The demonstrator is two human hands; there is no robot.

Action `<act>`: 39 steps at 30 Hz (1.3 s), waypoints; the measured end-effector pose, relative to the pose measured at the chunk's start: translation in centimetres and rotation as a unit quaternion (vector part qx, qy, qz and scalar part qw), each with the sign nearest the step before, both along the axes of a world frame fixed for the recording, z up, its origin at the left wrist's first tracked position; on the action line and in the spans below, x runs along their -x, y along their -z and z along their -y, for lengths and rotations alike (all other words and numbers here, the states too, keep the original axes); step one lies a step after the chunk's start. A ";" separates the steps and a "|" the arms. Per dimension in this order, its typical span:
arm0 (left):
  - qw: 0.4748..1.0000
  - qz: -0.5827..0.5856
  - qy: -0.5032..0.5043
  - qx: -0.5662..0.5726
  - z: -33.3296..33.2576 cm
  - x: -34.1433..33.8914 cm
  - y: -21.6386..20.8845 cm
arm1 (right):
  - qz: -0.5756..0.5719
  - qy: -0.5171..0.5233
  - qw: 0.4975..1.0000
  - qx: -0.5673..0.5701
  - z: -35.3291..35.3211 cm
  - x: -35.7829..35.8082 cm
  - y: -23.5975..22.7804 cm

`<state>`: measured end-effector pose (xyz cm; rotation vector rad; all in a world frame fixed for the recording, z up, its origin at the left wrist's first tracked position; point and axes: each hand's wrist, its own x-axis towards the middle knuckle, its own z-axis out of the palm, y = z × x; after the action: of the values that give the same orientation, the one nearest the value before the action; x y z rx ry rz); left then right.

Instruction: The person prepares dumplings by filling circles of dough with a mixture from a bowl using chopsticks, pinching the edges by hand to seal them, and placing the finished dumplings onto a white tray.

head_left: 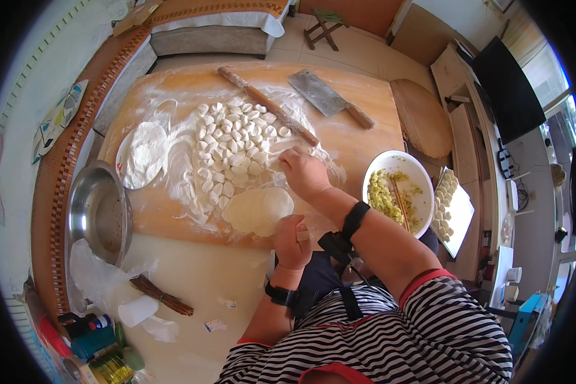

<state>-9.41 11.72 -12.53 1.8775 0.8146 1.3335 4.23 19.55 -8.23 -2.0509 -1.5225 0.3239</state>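
On the floured board (192,77) lies a heap of small white dough pieces (233,131). Closer to me, flat round dough wrappers (256,211) overlap one another. My left hand (292,243) is closed at the board's near edge, just right of the wrappers; whatever it may hold is hidden, and a pale patch shows on one finger. My right hand (305,174) has its fingers curled down by the right side of the heap; what they hold, if anything, does not show. A rolling pin (269,105) lies slantwise beyond it.
A cleaver (317,93) lies at the far right of the board. To the right are a bowl of green filling with chopsticks (422,176) and a tray of dumplings (461,221). Leftward stand a flour bowl (120,157) and a metal basin (99,176), with a twig bundle (166,299) nearer.
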 end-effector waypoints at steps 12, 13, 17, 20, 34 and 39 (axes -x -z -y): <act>0.998 -0.045 -0.008 0.038 0.8 -1.1 0.6 | -0.108 -0.032 0.981 -0.155 9.8 -2.2 -11.8; 0.998 -0.057 -0.010 0.034 0.8 -1.2 0.7 | -0.121 -0.016 0.972 -0.199 12.0 -3.8 -13.0; 0.994 -0.108 -0.010 0.028 0.3 -0.7 0.8 | -0.127 0.109 0.962 -0.214 22.7 -10.0 -18.1; 0.988 -0.153 -0.012 0.013 0.2 -0.9 1.1 | -0.111 0.260 0.934 -0.219 31.5 -15.6 -17.0; 0.928 -0.362 -0.082 -0.034 -0.4 -2.4 1.7 | -0.095 0.621 0.757 -0.180 61.2 -35.0 2.3; 0.901 -0.421 -0.098 -0.040 0.1 -3.1 1.0 | -0.080 0.582 0.807 -0.059 57.4 -37.9 8.0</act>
<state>-6.33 11.65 -13.55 2.5155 1.4123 0.6039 42.12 -37.81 -16.27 -2.3461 0.0058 -0.0967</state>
